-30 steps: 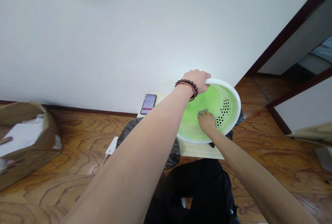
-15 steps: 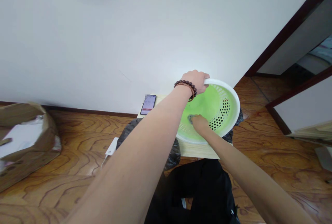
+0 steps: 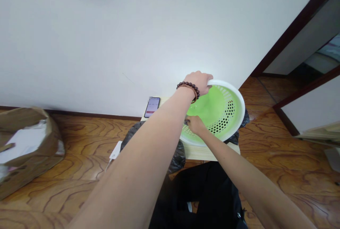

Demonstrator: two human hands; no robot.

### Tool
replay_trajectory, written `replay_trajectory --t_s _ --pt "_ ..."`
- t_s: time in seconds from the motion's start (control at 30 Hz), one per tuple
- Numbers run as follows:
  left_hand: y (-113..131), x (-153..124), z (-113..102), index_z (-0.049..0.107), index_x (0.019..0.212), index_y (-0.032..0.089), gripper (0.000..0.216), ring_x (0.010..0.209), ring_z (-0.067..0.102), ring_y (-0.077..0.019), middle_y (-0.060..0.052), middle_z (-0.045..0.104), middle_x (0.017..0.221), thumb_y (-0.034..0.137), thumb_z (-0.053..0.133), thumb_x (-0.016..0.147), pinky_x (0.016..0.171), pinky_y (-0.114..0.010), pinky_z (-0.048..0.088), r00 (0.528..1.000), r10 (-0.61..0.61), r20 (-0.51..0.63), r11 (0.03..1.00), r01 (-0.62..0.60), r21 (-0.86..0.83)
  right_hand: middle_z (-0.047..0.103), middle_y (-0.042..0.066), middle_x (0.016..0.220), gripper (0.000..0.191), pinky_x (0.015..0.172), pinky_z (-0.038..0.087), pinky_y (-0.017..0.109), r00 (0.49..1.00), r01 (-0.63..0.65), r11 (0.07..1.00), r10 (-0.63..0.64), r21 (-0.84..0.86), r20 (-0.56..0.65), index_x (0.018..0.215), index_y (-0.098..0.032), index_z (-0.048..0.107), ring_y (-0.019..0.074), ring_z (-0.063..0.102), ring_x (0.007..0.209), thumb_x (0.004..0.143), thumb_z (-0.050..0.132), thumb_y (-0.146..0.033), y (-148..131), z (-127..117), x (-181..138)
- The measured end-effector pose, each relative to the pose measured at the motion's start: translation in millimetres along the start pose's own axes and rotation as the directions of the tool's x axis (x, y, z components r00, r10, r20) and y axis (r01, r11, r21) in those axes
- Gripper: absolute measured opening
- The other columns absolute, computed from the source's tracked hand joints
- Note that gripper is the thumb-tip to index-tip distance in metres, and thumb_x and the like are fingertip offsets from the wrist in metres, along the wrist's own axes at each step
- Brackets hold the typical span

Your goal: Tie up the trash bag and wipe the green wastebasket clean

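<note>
A round plastic basket (image 3: 241, 103), green inside with a white rim and rows of holes, tilts with its opening toward me. My left hand (image 3: 199, 81), a beaded bracelet at its wrist, is closed over the upper left part of the rim. Inside the basket, my right hand (image 3: 196, 125) pinches a small grey wad (image 3: 186, 120) against the lower left wall. Most of that wad is hidden by my fingers and left forearm, and I cannot make out its material. The forearm also covers the basket's left side.
Beneath the basket is a pale wooden stand (image 3: 200, 153) with black plastic bags (image 3: 177, 158) at its sides. A phone (image 3: 152, 107) lies on its left end. A white power strip (image 3: 116, 150) and an open cardboard box (image 3: 50, 140) are farther left. The white wall (image 3: 132, 45) rises behind.
My right hand has moved left inside the basket with the grey wad, partly behind my left forearm. My left hand keeps its hold on the rim, and the basket has barely shifted.
</note>
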State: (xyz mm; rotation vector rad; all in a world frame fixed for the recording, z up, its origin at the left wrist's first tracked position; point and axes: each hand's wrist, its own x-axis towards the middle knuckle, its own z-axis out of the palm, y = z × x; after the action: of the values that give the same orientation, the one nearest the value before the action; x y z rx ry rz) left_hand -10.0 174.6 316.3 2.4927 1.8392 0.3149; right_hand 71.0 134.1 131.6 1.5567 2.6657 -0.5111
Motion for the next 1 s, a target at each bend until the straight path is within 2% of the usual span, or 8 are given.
replay_trajectory --t_s 0.1,0.23,0.37,0.53,0.63,0.8,0.9,1.0 --pt "1.0 1.0 1.6 0.059 0.105 0.03 0.032 0.088 0.058 -0.0217 -0.005 0.063 0.096 0.043 0.043 0.08 0.076 -0.032 0.042 1.0 0.001 0.001 1.0 -0.001 0.002 0.066 0.015 0.096 0.032 0.075 0.042 0.029 0.989 -0.083 0.963 0.112 -0.257 0.098 0.098 -0.013 0.066 0.0219 0.06 0.092 0.081 0.04 -0.006 22.5 -9.6 -7.3" --pt "0.6 2.6 5.5 0.059 0.104 0.03 0.032 0.087 0.058 -0.0219 -0.004 0.063 0.095 0.042 0.044 0.079 0.076 -0.032 0.042 1.0 0.016 -0.023 1.0 -0.016 -0.007 0.063 0.021 0.098 0.031 0.08 0.04 0.036 0.996 -0.06 0.885 0.083 -0.461 0.03 0.091 -0.006 0.068 0.0272 0.055 0.099 0.08 0.039 -0.004 63.1 -22.6 -15.0" --pt "-1.1 2.0 7.6 0.059 0.105 0.03 0.033 0.088 0.057 -0.0225 -0.005 0.062 0.094 0.043 0.043 0.079 0.076 -0.033 0.041 0.999 0.001 -0.036 1.0 -0.001 -0.017 0.062 0.019 0.102 0.031 0.08 0.04 0.031 0.991 -0.113 0.919 0.131 -0.378 0.023 0.095 -0.008 0.067 0.0238 0.055 0.098 0.08 0.04 -0.005 63.5 -14.8 -13.0" --pt "0.4 0.5 6.4 0.059 0.106 0.03 0.033 0.088 0.057 -0.0214 -0.004 0.062 0.094 0.042 0.044 0.08 0.077 -0.032 0.041 1.0 -0.027 -0.013 0.999 0.027 -0.022 0.064 0.01 0.103 0.032 0.078 0.039 0.023 0.991 -0.131 0.991 0.13 -0.012 -0.031 0.106 -0.017 0.063 0.0175 0.058 0.093 0.086 0.037 -0.017 6.3 10.7 3.3" --pt "-0.3 0.0 5.3 0.059 0.106 0.03 0.033 0.091 0.057 -0.0222 -0.005 0.062 0.096 0.043 0.044 0.08 0.078 -0.033 0.041 0.999 -0.036 -0.019 0.999 0.036 -0.027 0.064 0.006 0.105 0.033 0.079 0.039 0.022 0.996 -0.055 0.994 0.061 0.09 -0.067 0.11 -0.02 0.061 0.0164 0.058 0.094 0.088 0.036 -0.02 -8.5 9.5 7.5" --pt "-1.6 -0.2 5.0 0.059 0.105 0.03 0.033 0.092 0.057 -0.0231 -0.005 0.062 0.096 0.044 0.043 0.08 0.08 -0.034 0.041 0.999 -0.036 -0.007 0.999 0.036 -0.036 0.063 0.013 0.101 0.031 0.077 0.04 0.025 0.993 -0.02 0.985 0.04 -0.174 0.115 0.099 -0.014 0.066 0.0201 0.058 0.093 0.081 0.041 -0.008 31.6 -10.6 -7.0" --pt "2.8 0.8 5.3 0.059 0.106 0.03 0.031 0.091 0.056 -0.0223 -0.005 0.062 0.097 0.041 0.044 0.08 0.079 -0.033 0.041 0.999 -0.034 -0.005 0.999 0.034 -0.042 0.061 0.018 0.102 0.034 0.075 0.042 0.029 0.987 -0.106 0.933 0.14 -0.345 0.074 0.098 -0.008 0.065 0.0242 0.056 0.098 0.078 0.038 -0.001 57.4 -16.4 -13.6" --pt "8.5 2.3 5.4 0.059 0.104 0.029 0.029 0.091 0.056 -0.0223 -0.005 0.061 0.098 0.039 0.045 0.08 0.079 -0.033 0.041 0.999 -0.03 -0.01 0.998 0.03 -0.047 0.061 0.017 0.101 0.034 0.074 0.041 0.027 0.981 -0.155 0.937 0.184 -0.312 0.065 0.098 -0.009 0.065 0.023 0.056 0.096 0.077 0.039 -0.002 56.0 -10.1 -10.4"
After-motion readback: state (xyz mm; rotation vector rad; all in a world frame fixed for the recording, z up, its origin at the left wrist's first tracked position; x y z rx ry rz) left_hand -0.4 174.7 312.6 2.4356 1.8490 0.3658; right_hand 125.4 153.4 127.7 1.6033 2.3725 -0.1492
